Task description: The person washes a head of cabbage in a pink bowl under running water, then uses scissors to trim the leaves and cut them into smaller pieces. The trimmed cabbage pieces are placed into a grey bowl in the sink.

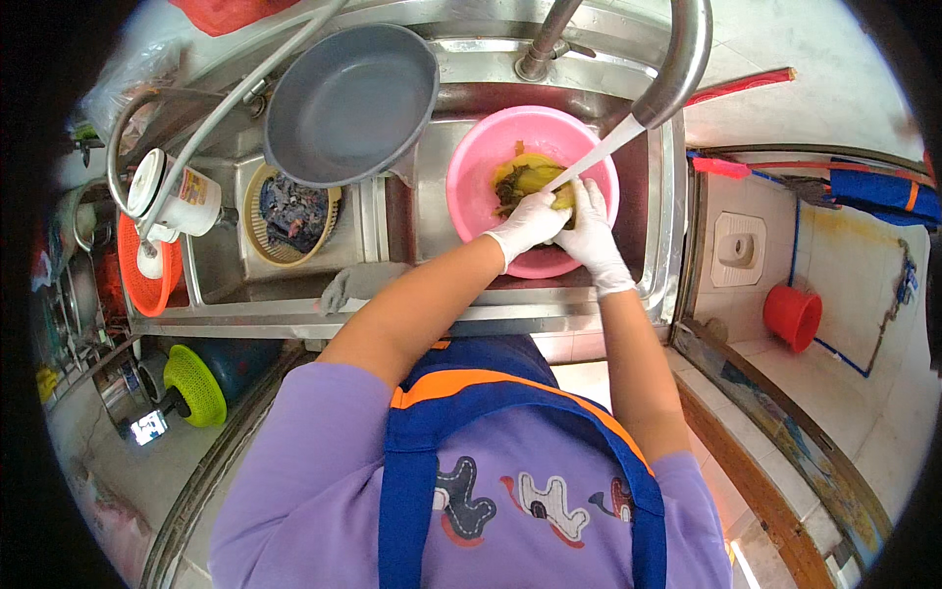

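Observation:
A pink plastic basin (471, 166) stands in the right bowl of a stainless steel sink. Inside it are yellow-green leafy greens (541, 177), probably pickled mustard greens. My left hand (531, 223), in a white glove, grips their near side. From the right, my right hand (591, 239), gloved alike, holds the same greens. The fingers of both hands almost meet, and part of the greens is hidden beneath them. A stream of water (600, 151) runs from the curved metal faucet (673, 73) onto the greens beside my left hand.
A grey pan (349, 103) rests across the sink's back and divider. In the left bowl, a cream basket (254, 221) holds dark, wet pieces. A grey cloth (368, 282) lies on the front rim. An orange-red basket (143, 276) and white canister (195, 199) stand left.

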A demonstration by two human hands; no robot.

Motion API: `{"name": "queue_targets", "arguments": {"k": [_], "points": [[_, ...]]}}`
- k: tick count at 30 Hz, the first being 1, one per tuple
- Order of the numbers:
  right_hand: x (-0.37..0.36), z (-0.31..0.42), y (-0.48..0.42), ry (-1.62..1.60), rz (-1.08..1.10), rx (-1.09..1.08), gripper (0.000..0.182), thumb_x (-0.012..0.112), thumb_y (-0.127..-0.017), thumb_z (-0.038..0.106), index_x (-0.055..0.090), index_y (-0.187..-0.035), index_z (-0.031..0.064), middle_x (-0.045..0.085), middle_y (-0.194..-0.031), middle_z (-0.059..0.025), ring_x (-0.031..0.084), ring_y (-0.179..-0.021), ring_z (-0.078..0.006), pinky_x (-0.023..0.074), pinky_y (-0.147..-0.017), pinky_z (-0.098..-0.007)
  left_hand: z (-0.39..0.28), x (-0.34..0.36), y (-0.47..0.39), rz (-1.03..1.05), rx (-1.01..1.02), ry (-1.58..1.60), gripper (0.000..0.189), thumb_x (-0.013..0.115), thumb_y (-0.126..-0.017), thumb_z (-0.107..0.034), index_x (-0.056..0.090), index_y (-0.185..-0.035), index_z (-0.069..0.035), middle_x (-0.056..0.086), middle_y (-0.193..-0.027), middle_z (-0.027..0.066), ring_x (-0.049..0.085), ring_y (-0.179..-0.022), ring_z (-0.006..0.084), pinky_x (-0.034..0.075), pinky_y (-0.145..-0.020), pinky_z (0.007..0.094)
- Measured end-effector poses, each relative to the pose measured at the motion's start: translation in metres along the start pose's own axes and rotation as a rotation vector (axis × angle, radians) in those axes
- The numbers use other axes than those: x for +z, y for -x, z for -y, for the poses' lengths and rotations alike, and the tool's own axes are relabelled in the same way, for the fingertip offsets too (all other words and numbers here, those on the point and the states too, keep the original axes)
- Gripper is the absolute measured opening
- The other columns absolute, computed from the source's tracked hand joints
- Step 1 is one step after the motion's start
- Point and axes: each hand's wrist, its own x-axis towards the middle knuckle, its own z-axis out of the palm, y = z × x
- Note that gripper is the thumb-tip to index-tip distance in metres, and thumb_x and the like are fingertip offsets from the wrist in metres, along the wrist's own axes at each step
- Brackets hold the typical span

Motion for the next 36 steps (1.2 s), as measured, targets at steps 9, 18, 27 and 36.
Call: {"name": "queue_targets", "arguments": {"k": [9, 18, 27, 36], "points": [[0.020, -0.008, -0.016, 0.130, 0.105, -0.127, 0.072, 0.070, -0.064, 0.015, 0.041, -0.127, -0.0062, 0.050, -0.122, -0.0240, 0.046, -0.113, -0.0372, 0.0363, -0.100, -0.0397, -0.009, -0.018, 0.011, -0.095, 0.414, -0.962, 0.032, 0.060, -0.073, -0.013, 0.056, -0.099, 0.003, 0.061, -0.083, 0.0213, 0.063, -0.077, 0.0360, 0.052, -0.071, 0.0439], [0.018, -0.012, -0.007, 0.192, 0.194, -0.236, 0.057, 0.063, -0.065, 0.001, 0.049, -0.120, -0.0014, 0.049, -0.123, -0.0214, 0.045, -0.116, -0.0353, 0.0380, -0.099, -0.0394, -0.015, -0.052, 0.003, 0.385, 0.349, -1.033, 0.018, 0.052, -0.070, -0.001, 0.065, -0.082, -0.001, 0.062, -0.082, 0.0235, 0.061, -0.079, 0.0379, 0.049, -0.074, 0.0407], [-0.030, 0.000, -0.015, -0.418, 0.267, 0.193, 0.065, 0.064, -0.066, 0.006, 0.046, -0.127, -0.0052, 0.058, -0.114, -0.0249, 0.058, -0.108, -0.0273, 0.0439, -0.093, -0.0300, -0.001, -0.037, 0.001, 0.101, 0.035, 0.012, 0.028, 0.047, -0.094, -0.030, 0.058, -0.091, -0.004, 0.054, -0.075, 0.0015, 0.049, -0.061, 0.0077, 0.040, -0.050, 0.0232], [0.013, -0.025, 0.007, -0.817, 0.034, 0.482, 0.066, 0.072, -0.072, 0.015, 0.044, -0.126, -0.0093, 0.059, -0.112, -0.0183, 0.060, -0.097, -0.0218, 0.0472, -0.085, -0.0278, -0.013, -0.019, 0.005, 0.193, 0.144, 0.064, 0.059, 0.059, -0.085, -0.042, 0.045, -0.123, 0.000, 0.046, -0.123, 0.0169, 0.043, -0.117, 0.0261, 0.034, -0.099, 0.0360]]}}
